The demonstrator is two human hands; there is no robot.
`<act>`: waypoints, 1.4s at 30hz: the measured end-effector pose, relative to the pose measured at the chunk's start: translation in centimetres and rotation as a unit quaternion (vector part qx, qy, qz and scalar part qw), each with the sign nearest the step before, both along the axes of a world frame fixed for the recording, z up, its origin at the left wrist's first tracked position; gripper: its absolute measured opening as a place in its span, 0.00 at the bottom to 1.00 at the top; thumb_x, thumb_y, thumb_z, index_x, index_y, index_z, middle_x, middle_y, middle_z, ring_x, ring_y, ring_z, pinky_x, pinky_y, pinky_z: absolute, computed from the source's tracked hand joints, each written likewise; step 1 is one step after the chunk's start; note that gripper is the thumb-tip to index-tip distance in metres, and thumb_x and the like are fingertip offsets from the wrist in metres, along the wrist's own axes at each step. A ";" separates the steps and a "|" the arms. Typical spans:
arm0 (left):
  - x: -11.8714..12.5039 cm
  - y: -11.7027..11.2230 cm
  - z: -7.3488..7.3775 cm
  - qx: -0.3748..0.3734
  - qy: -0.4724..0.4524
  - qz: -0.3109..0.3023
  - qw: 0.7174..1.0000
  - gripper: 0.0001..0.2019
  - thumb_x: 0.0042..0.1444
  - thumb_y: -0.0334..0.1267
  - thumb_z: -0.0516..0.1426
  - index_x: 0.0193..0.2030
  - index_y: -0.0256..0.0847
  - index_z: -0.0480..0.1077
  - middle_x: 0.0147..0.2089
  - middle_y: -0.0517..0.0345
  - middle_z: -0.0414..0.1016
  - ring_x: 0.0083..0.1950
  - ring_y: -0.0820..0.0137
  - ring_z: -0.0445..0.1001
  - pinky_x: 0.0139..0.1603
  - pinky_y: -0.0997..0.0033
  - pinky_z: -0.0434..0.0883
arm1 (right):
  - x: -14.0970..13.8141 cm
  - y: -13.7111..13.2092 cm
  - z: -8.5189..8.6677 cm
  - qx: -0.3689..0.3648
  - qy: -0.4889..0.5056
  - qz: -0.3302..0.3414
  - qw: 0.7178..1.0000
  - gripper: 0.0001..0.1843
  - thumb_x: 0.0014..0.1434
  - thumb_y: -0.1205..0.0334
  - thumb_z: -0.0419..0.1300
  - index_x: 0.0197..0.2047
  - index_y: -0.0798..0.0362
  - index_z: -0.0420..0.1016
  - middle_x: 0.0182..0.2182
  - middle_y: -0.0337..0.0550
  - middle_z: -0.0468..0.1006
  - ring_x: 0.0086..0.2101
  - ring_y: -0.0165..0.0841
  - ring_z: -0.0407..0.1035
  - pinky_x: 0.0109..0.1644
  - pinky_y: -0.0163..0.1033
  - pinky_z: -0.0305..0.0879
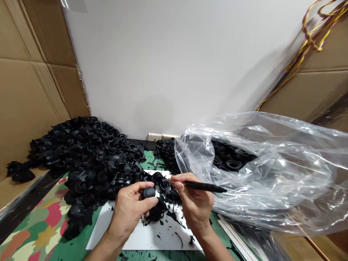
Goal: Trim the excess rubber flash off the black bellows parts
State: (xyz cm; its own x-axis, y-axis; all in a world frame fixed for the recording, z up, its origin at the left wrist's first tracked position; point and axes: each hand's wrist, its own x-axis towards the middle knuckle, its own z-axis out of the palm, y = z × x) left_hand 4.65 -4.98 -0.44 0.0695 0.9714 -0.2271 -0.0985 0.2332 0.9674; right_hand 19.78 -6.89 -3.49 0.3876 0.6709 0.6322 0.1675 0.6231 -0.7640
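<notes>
Black rubber bellows boot (pixel 149 193) in left hand (pixel 130 206)

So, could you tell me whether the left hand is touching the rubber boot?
Touching: the head view shows the left hand gripping the rubber boot between thumb and fingers.

Matte black rubber bellows (pixel 89 152), green floral tablecloth (pixel 46 221)

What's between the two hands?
In the head view, a black rubber part held by the left hand, and black scraps on a white sheet.
</notes>
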 end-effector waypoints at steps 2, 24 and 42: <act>-0.1 0.1 -0.1 0.000 0.001 0.005 1.000 0.18 0.26 0.31 0.66 0.30 0.33 0.77 0.16 0.65 0.71 0.15 0.79 0.62 0.14 0.79 0.61 | -0.1 0.0 0.1 -0.034 0.044 0.047 0.997 0.03 0.58 0.63 0.62 0.33 0.51 0.76 0.29 0.43 0.77 0.32 0.36 0.73 0.34 0.42 0.73; -0.3 0.2 -0.7 0.001 -0.004 -0.004 1.000 0.19 0.26 0.31 0.68 0.32 0.32 0.77 0.15 0.67 0.70 0.15 0.80 0.61 0.14 0.81 0.60 | -2.0 -1.1 0.7 0.049 -0.170 0.077 0.981 0.09 0.58 0.74 0.57 0.36 0.50 0.74 0.29 0.44 0.77 0.29 0.34 0.73 0.32 0.37 0.70; -0.3 0.5 -0.9 0.121 -0.009 -0.013 0.993 0.13 0.28 0.31 0.69 0.27 0.39 0.80 0.30 0.59 0.73 0.24 0.76 0.69 0.21 0.79 0.68 | -1.5 0.5 0.5 -0.347 0.171 0.247 0.888 0.22 0.48 0.43 0.65 0.29 0.55 0.68 0.14 0.27 0.55 0.15 0.21 0.45 0.18 0.31 0.42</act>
